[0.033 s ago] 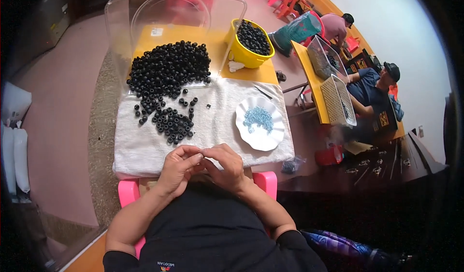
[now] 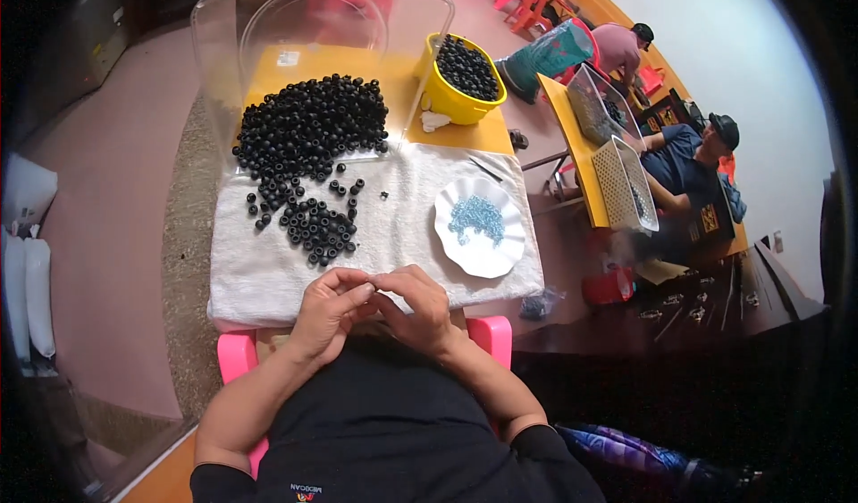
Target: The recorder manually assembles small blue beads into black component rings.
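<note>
My left hand point(image 2: 323, 317) and my right hand point(image 2: 418, 311) meet fingertip to fingertip at the near edge of a white towel point(image 2: 402, 226). They pinch something too small to make out. On the towel ahead of them lies a small cluster of black ring beads point(image 2: 319, 224). A much larger heap of black beads point(image 2: 308, 126) sits behind it. To the right of my hands stands a white scalloped plate point(image 2: 494, 255) holding tiny light blue beads point(image 2: 475, 215).
A yellow bucket of black beads point(image 2: 461, 81) stands at the back right of the yellow table point(image 2: 465, 135). A clear plastic shield point(image 2: 268, 20) curves around the back. A pink seat edge point(image 2: 235, 356) shows below the towel. Two people sit at a table point(image 2: 572, 137) with baskets on the right.
</note>
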Demonstrator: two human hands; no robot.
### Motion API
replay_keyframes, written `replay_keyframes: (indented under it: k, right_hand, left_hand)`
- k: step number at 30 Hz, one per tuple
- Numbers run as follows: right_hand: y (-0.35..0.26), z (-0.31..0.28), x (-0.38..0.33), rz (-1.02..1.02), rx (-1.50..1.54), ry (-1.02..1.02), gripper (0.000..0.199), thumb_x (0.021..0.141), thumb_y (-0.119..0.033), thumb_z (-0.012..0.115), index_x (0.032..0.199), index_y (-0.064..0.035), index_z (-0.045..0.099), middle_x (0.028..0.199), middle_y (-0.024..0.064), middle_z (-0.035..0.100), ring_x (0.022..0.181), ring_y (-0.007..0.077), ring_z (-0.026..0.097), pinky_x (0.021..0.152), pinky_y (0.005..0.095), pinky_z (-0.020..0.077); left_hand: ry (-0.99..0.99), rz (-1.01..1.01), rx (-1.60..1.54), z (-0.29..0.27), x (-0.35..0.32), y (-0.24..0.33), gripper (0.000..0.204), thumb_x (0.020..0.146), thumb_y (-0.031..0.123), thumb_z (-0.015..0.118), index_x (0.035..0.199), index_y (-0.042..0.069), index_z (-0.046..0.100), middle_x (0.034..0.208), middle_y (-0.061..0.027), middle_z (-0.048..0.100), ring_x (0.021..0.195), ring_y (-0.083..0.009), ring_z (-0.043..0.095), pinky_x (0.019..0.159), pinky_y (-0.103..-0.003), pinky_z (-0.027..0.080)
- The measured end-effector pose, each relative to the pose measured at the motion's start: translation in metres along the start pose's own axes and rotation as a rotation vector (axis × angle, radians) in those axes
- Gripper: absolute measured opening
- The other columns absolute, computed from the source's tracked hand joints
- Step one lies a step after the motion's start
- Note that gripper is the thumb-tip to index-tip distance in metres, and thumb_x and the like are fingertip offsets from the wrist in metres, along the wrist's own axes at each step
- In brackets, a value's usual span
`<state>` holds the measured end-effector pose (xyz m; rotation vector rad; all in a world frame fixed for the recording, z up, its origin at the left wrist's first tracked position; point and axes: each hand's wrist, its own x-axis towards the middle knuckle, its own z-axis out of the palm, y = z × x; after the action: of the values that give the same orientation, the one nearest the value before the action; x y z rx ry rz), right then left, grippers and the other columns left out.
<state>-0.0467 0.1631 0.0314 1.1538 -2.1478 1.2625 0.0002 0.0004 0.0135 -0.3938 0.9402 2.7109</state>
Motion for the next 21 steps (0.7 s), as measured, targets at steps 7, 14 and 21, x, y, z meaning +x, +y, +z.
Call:
replay_keyframes:
  k: [7, 14, 21]
  right_hand:
    - [-0.001, -0.015, -0.008, 0.077, 0.006, -0.057, 0.029, 0.069, 0.007, 0.075, 0.094, -0.0018, 0.065, 0.083, 0.0116, 0.069, 0.071, 0.0250, 0.066, 0.061, 0.0321, 0.0521]
    - [0.042, -0.081, -0.015, 0.350, -0.223, 0.004, 0.019, 0.075, 0.007, 0.071, 0.091, -0.0012, 0.064, 0.088, 0.0118, 0.067, 0.069, 0.0200, 0.066, 0.063, 0.0284, 0.0525]
    - [0.087, -0.111, -0.011, 0.420, -0.522, -0.235, 0.024, 0.075, 0.000, 0.068, 0.099, -0.0047, 0.067, 0.094, 0.0116, 0.068, 0.073, 0.0257, 0.067, 0.067, 0.0347, 0.0526]
  left_hand:
    - [0.041, 0.013, -0.039, -0.007, 0.004, -0.006, 0.013, 0.087, 0.001, 0.068, 0.098, 0.003, 0.061, 0.091, -0.0074, 0.067, 0.079, -0.0147, 0.066, 0.072, -0.028, 0.057]
    - [0.041, 0.013, 0.025, -0.005, 0.004, -0.006, 0.011, 0.088, 0.004, 0.067, 0.097, 0.004, 0.061, 0.091, -0.0081, 0.067, 0.075, -0.0150, 0.065, 0.070, -0.027, 0.057]
    - [0.023, 0.001, 0.078, -0.005, 0.003, -0.008, 0.013, 0.087, 0.004, 0.069, 0.097, 0.004, 0.061, 0.091, -0.0070, 0.067, 0.076, -0.0148, 0.065, 0.071, -0.027, 0.056]
